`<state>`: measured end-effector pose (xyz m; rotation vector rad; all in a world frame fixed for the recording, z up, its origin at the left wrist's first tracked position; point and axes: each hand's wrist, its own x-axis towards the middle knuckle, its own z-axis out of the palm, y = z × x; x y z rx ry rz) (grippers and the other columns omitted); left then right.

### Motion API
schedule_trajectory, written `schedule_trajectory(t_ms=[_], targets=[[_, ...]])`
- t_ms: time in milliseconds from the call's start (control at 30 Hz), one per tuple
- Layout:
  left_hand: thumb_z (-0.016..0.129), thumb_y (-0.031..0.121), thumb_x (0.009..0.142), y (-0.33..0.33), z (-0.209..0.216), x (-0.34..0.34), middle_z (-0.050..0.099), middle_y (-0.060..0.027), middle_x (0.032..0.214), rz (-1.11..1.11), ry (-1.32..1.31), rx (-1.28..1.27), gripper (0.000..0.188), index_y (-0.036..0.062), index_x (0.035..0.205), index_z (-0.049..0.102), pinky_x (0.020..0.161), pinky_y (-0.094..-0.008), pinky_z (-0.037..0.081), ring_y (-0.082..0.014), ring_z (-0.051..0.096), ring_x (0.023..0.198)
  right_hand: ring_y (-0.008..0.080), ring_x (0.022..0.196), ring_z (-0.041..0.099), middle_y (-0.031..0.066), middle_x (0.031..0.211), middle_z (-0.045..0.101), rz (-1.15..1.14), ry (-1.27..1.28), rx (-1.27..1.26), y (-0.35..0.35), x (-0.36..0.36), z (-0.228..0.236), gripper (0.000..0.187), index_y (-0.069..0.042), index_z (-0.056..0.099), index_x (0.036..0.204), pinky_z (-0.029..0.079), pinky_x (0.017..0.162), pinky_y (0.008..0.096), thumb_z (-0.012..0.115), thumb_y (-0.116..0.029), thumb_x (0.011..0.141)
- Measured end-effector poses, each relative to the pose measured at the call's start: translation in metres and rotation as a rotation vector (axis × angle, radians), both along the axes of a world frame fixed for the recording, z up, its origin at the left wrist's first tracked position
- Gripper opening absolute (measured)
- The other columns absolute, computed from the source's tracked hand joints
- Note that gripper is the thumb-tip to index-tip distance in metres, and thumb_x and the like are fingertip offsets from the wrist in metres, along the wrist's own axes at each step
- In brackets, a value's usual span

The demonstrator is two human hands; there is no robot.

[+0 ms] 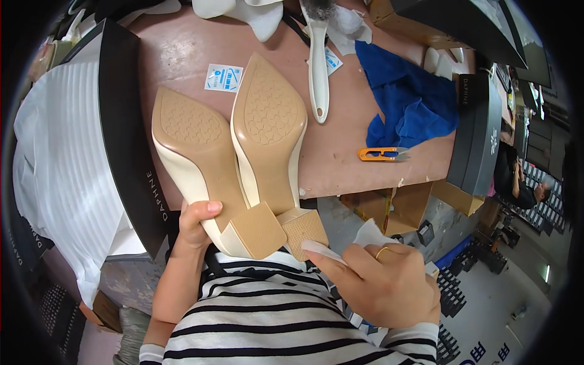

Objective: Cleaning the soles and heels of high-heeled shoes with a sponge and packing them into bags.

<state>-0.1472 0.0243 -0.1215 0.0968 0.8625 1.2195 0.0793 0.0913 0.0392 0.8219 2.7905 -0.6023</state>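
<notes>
A pair of cream heeled shoes is held soles up, toes pointing to the far side: the left shoe [193, 146] and the right shoe [267, 115]. Both have tan patterned soles and block heels. My left hand [198, 224] grips them at the left shoe's heel end, its thumb on the side and its other fingers mostly hidden. In my right hand [389, 283], which wears a ring, a white cloth or tissue [367, 233] is bunched. Its covered index fingertip rests at the edge of the right shoe's heel block [306, 231].
On the pinkish table [176, 48] lie a white-handled brush [318, 79], a blue cloth [404, 97], orange thread snips [378, 154] and a small packet [223, 78]. An open black shoebox with white paper [67, 146] stands left; another black box [477, 134] stands right. A person [520, 182] is far right.
</notes>
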Motion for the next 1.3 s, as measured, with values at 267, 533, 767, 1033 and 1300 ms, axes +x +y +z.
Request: schedule_trajectory(t_ms=[267,533,767,1033,1300], targets=[[0.055,0.016,0.065,-0.003,-0.002,0.002,0.052,-0.0187,0.114,0.056,0.065,-0.027,0.064,-0.0058,0.124,0.039,0.089,-0.0357,0.046,-0.0273,0.056,0.102,0.0077,0.046,0.04,-0.0021,0.067,0.039,-0.042,-0.04,0.047,-0.001,-0.004,0.0,0.05,-0.006,0.059,0.118,0.031,0.04,0.0218,0.056,-0.015,0.068],[0.055,0.016,0.065,-0.008,-0.007,-0.004,0.053,-0.0184,0.112,0.025,0.019,-0.084,0.063,-0.0062,0.122,0.04,0.086,-0.0351,0.048,-0.0264,0.057,0.099,0.0079,0.048,0.037,-0.0028,0.068,0.038,-0.133,0.056,0.036,-0.001,-0.004,-0.011,0.044,-0.007,0.063,0.112,0.026,0.04,0.0213,0.059,-0.015,0.069],[0.056,0.018,0.065,-0.014,-0.01,-0.006,0.055,-0.0187,0.109,0.055,0.042,-0.118,0.064,-0.0071,0.121,0.04,0.083,-0.0341,0.049,-0.0267,0.06,0.094,0.0068,0.048,0.036,-0.0032,0.071,0.04,-0.044,0.06,0.117,-0.005,0.006,-0.014,0.047,-0.009,0.062,0.115,0.022,0.04,0.0213,0.058,-0.017,0.069],[0.057,0.02,0.065,-0.005,0.01,-0.001,0.052,-0.0252,0.113,0.086,-0.189,-0.185,0.07,-0.008,0.125,0.035,0.082,-0.0398,0.053,-0.0328,0.06,0.096,0.0098,0.046,0.037,0.0005,0.058,0.037,-0.658,0.539,-0.477,0.025,0.011,-0.041,0.046,-0.006,0.067,0.106,0.03,0.044,0.0233,0.054,0.002,0.062],[0.057,0.019,0.065,-0.011,0.003,0.0,0.053,-0.0268,0.111,0.126,-0.12,-0.198,0.069,-0.009,0.124,0.036,0.08,-0.0398,0.054,-0.0331,0.061,0.095,0.0128,0.041,0.039,0.0008,0.06,0.035,-0.542,0.515,-0.551,0.02,0.024,-0.053,0.059,-0.007,0.059,0.119,0.038,0.041,0.026,0.058,-0.002,0.06]])
